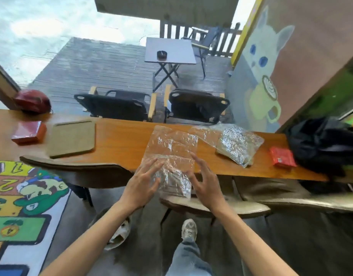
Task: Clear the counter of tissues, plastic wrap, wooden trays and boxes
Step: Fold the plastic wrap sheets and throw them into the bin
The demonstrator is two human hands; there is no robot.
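On the counter (119, 140), both hands (140, 185) (206, 184), fingers spread apart, flank crumpled plastic wrap (169, 154).

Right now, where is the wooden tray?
On the counter's left part lies the wooden tray, beside a red box.

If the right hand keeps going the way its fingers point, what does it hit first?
Probably the clear plastic wrap on the counter: the right hand already touches its near edge, fingers aimed forward-left over it.
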